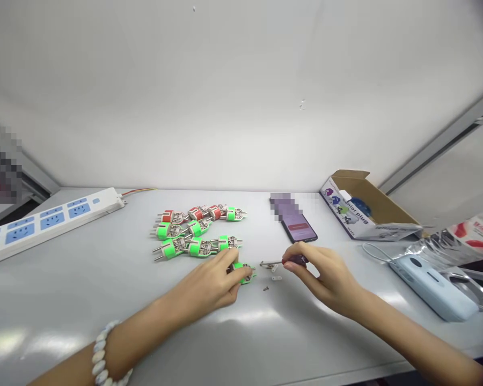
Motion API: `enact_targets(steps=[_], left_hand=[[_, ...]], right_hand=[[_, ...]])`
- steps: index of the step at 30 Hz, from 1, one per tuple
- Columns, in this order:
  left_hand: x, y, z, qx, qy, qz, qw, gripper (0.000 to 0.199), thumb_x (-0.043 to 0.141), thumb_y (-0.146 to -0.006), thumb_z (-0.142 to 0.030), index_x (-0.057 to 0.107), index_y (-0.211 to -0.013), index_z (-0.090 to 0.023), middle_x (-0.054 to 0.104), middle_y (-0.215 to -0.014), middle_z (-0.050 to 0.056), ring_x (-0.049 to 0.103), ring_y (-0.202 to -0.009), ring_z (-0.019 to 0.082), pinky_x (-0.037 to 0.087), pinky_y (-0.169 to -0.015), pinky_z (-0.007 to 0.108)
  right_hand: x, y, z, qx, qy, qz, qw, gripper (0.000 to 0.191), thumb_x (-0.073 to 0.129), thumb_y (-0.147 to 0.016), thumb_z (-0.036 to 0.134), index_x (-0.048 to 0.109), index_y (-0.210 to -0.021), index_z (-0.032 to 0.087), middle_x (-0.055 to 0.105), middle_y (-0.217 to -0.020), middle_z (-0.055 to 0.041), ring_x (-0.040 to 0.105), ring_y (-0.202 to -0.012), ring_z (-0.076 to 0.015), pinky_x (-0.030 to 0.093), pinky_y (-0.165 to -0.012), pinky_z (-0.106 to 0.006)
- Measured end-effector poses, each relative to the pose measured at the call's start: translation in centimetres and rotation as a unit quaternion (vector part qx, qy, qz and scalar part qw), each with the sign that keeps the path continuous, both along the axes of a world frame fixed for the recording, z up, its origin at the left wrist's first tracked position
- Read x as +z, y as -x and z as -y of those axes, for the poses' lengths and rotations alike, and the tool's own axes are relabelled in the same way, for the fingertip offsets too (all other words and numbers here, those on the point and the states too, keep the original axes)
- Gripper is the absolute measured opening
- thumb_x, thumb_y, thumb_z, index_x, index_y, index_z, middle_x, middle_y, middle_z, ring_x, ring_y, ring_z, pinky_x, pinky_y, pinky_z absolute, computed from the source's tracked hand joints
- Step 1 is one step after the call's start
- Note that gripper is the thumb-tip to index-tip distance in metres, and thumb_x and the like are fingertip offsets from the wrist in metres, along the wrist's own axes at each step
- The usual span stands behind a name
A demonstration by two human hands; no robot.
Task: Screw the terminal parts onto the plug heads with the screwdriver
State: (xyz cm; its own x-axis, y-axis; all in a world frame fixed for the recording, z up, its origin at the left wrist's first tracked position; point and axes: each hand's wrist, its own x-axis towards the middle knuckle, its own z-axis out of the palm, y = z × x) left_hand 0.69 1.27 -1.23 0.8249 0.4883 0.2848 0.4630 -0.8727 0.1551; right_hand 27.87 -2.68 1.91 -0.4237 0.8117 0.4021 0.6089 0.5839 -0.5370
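My left hand [217,277] is closed on a green electrical plug [243,272] that rests on the table, its inner metal parts facing up. In my right hand [326,272] is a screwdriver [294,260] with a dark red handle, held level and pointing left. A small screw [261,263] appears to be at its tip, just right of the plug. Below the shaft lie a small white strip [276,278] and a loose screw [266,288]. Beyond my left hand, several green plugs [201,247] and red plugs [172,216] lie in rows, innards exposed.
A white power strip [66,217] lies at the left. At the back stands a phone [293,220], with an open cardboard box [358,209] to its right. A light blue power bank [434,287] with a cord and a plastic package [470,236] occupy the right side.
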Motion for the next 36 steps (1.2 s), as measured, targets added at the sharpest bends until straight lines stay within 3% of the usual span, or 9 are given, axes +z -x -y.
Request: enact_targets(steps=[5,8,14,21,25,36], left_hand=[[0.0,0.2,-0.1,0.005,0.059,0.024,0.998,0.042,0.047,-0.086,0.000,0.066,-0.118,-0.020,0.046,-0.093,0.004,0.049,-0.075,0.017,0.040,-0.063,0.024],[0.4,0.4,-0.1,0.010,0.114,0.034,0.993,0.042,0.049,-0.086,-0.003,0.066,-0.119,-0.022,0.048,-0.095,0.004,0.050,-0.077,0.017,0.042,-0.064,0.023],[1.0,0.6,-0.3,0.016,0.201,0.046,0.978,0.040,0.050,-0.088,-0.007,0.065,-0.122,-0.023,0.049,-0.098,0.004,0.052,-0.078,0.016,0.046,-0.067,0.023],[0.8,0.8,-0.7,0.015,0.248,0.056,0.967,0.040,0.050,-0.088,-0.009,0.067,-0.122,-0.023,0.049,-0.101,0.005,0.054,-0.082,0.017,0.049,-0.073,0.026],[1.0,0.8,-0.7,0.019,0.255,0.057,0.965,0.041,0.050,-0.088,-0.008,0.067,-0.122,-0.023,0.050,-0.102,0.005,0.054,-0.085,0.017,0.049,-0.075,0.026],[1.3,0.9,-0.5,0.020,0.269,0.054,0.961,0.041,0.050,-0.089,-0.007,0.065,-0.124,-0.023,0.050,-0.104,0.005,0.054,-0.083,0.017,0.050,-0.075,0.026]], right_hand=[[0.6,0.1,-0.1,-0.012,0.022,-0.043,0.999,0.012,0.052,-0.104,0.025,0.057,-0.094,0.022,0.067,-0.076,-0.0011,0.061,-0.062,-0.0149,0.046,-0.057,-0.026],[1.0,0.3,-0.3,-0.047,0.070,-0.140,0.987,0.016,0.056,-0.103,0.030,0.060,-0.090,0.022,0.064,-0.071,0.0005,0.060,-0.060,-0.0141,0.047,-0.058,-0.027],[-0.2,0.6,-1.7,-0.093,0.259,-0.346,0.897,0.029,0.062,-0.099,0.045,0.062,-0.082,0.021,0.062,-0.064,0.0021,0.057,-0.053,-0.0125,0.047,-0.058,-0.028],[-3.0,0.3,-3.0,-0.091,0.328,-0.435,0.834,0.028,0.070,-0.091,0.041,0.061,-0.074,0.020,0.061,-0.062,0.0021,0.054,-0.048,-0.0120,0.042,-0.051,-0.026],[-3.7,0.3,-3.0,-0.091,0.337,-0.439,0.828,0.026,0.069,-0.089,0.039,0.061,-0.073,0.020,0.063,-0.062,0.0009,0.055,-0.047,-0.0136,0.044,-0.050,-0.028],[-3.7,0.2,-3.1,-0.067,0.333,-0.434,0.834,0.024,0.067,-0.091,0.037,0.063,-0.075,0.020,0.064,-0.062,0.0006,0.061,-0.049,-0.0151,0.050,-0.054,-0.030]])
